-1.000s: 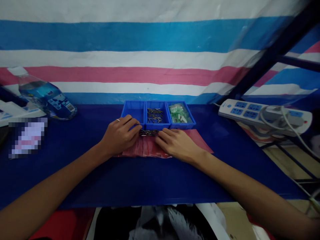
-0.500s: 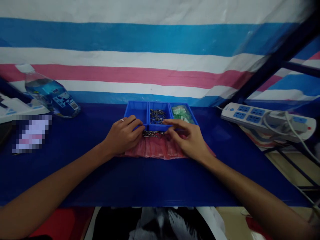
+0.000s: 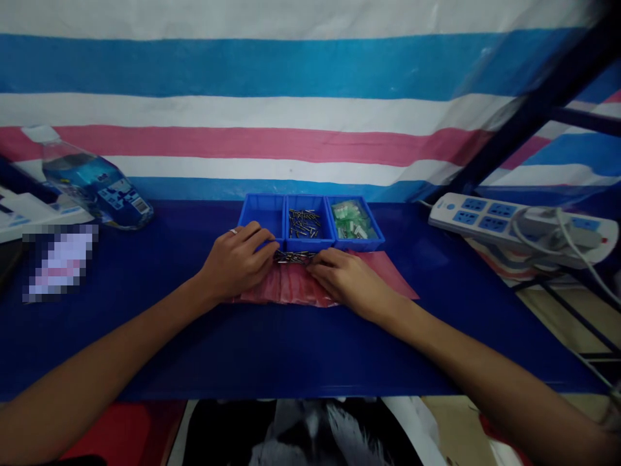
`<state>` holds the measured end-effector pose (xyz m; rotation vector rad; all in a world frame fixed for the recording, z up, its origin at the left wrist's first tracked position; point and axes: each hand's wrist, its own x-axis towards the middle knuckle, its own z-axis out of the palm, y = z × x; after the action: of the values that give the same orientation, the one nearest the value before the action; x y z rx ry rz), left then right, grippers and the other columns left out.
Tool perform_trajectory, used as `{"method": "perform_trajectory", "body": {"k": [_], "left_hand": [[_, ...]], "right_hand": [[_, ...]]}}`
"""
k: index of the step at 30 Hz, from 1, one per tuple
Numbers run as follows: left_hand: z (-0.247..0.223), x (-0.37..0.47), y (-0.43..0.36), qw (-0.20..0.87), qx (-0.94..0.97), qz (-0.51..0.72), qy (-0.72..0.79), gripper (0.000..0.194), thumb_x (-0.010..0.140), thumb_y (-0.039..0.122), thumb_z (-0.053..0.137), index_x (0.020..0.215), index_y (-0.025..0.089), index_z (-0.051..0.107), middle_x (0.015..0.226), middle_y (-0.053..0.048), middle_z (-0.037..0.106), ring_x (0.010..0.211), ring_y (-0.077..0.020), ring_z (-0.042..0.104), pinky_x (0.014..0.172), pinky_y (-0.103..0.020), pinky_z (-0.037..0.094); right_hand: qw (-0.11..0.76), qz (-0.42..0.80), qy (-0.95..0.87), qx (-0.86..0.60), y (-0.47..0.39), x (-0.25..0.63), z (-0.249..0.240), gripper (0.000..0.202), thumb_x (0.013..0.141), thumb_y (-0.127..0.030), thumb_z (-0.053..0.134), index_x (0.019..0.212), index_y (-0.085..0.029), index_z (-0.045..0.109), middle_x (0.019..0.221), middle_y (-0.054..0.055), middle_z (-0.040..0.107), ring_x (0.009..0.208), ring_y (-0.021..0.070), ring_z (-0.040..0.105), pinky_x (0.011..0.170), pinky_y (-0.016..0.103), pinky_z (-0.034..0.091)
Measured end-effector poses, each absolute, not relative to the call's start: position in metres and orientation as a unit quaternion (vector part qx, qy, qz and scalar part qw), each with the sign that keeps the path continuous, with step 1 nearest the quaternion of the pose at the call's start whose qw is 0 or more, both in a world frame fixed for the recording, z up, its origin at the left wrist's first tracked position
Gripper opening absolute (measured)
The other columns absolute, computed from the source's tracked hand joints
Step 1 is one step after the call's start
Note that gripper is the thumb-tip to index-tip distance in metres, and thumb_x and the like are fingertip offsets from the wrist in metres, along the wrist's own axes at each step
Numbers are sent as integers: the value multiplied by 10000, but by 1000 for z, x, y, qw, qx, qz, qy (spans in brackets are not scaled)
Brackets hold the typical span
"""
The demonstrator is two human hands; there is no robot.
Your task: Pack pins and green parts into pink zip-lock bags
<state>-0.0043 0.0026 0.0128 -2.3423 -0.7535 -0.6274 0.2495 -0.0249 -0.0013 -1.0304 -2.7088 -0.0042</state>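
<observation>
On a sheet of pink-red plastic bags (image 3: 286,288), in front of the blue bins, lies a row of thin metal pin-like pieces (image 3: 292,257). My left hand (image 3: 242,259), a ring on one finger, curls over the left end of that row; what lies under its fingertips is hidden. My right hand (image 3: 347,277) is closed, thumb and fingers drawn together at the row's right end. Whatever is in that pinch is too small to make out. More such metal pieces (image 3: 305,223) lie loose in the middle bin.
Left of the middle bin stands an empty blue bin (image 3: 263,210); the right bin (image 3: 361,246) holds green-and-white packets (image 3: 352,220). A bottle of blue liquid (image 3: 104,184) leans at the left. The right side has a power strip (image 3: 514,223) with cables.
My right hand has moved left and down from the bins' front edge to the metal pieces, its spread fingers closing. My left hand has stayed nearly in place.
</observation>
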Motion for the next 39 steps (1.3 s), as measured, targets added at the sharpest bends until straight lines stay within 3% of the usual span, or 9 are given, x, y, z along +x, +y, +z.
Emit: {"method": "perform_trajectory", "body": {"k": [7,13,18,20,24,26,29,33,39], "left_hand": [[14,-3,2,293,-880,-244,-285,112,907,190,575,934,189,684,929,-39,698,854,-173,609,651,-292,468],[14,-3,2,305,-879,-239,-279,119,910,196,576,946,196,690,929,-26,701,859,-170,617,646,-294,465],[14,-3,2,306,-880,-233,-278,121,914,204,572,951,190,687,927,-39,697,859,-178,612,651,-296,465],[13,-4,3,305,-880,-232,-279,120,912,204,573,950,190,686,931,-40,698,857,-179,611,647,-296,463],[12,-4,3,298,-880,-241,-281,128,909,201,573,966,200,687,944,-41,698,880,-182,615,657,-297,472],[13,-3,2,295,-881,-242,-282,127,909,199,571,961,199,687,943,-42,696,887,-185,618,658,-302,479],[14,-3,1,297,-881,-239,-280,121,910,198,570,948,197,685,941,-36,697,875,-186,622,648,-307,482],[14,-3,1,301,-880,-236,-282,114,908,204,578,955,200,681,947,-32,699,884,-189,625,651,-316,486],[13,-3,2,301,-881,-234,-282,103,904,206,588,946,199,681,935,-34,700,857,-180,616,643,-310,477]], "right_hand": [[169,-23,-914,-369,-27,251,10,217,1002,-160,430,1012,-152,646,1037,115,623,952,217,563,813,360,492],[343,260,-780,-454,-28,251,16,210,965,-343,543,932,-184,676,758,14,677,650,140,606,604,274,480],[451,216,-727,-470,-26,253,14,204,949,-260,543,1100,-198,663,1157,73,685,884,174,649,729,318,529],[417,159,-770,-456,-26,253,12,205,952,-200,515,1097,-194,660,1123,68,688,894,173,646,752,321,528],[213,33,-899,-380,-27,251,4,269,975,-135,466,1174,-180,642,1117,84,684,1002,205,627,837,350,514],[132,-24,-922,-363,-26,249,0,308,975,-147,496,1260,-185,605,1138,96,670,1036,226,606,810,352,514],[77,-74,-924,-367,-27,246,-3,280,953,-157,557,1225,-164,623,1057,97,660,976,233,601,719,336,501],[66,-94,-926,-360,-29,244,0,176,928,-140,591,1088,-133,663,1013,106,638,925,231,594,659,326,473],[221,9,-885,-410,-31,247,11,205,992,-226,490,970,-162,684,949,76,640,856,168,589,728,310,481]]}}
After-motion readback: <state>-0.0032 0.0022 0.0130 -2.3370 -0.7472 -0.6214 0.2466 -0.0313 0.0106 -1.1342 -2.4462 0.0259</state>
